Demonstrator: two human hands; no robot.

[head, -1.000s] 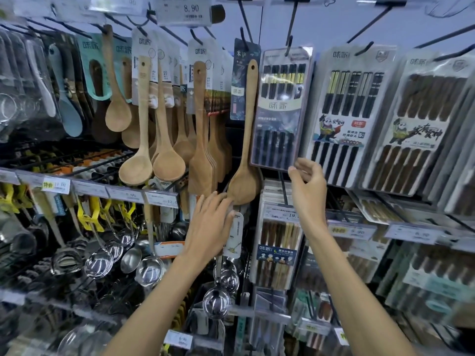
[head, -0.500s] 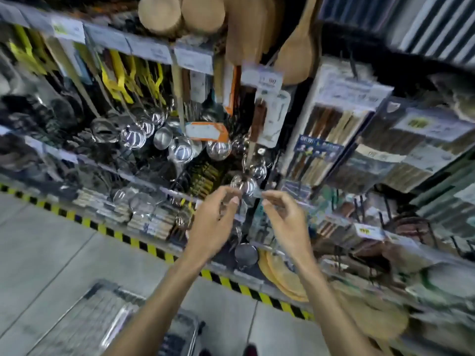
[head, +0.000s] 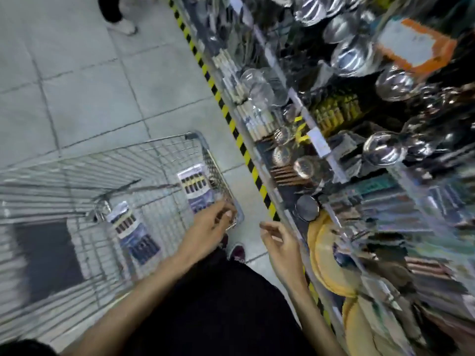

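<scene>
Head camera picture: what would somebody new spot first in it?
Probably the wire shopping cart at the left, with one chopstick pack lying in its middle and a second pack by its right wall, at the fingertips of the left hand. Then the shiny metal ladles crowding the shelves at the right, and the yellow-and-black stripe on the floor between.

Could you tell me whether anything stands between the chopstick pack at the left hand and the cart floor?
Nothing visible does. The pack is already inside the cart, against its right wall by the left hand, and only bare mesh shows around it. The second pack lies apart, further left.
</scene>
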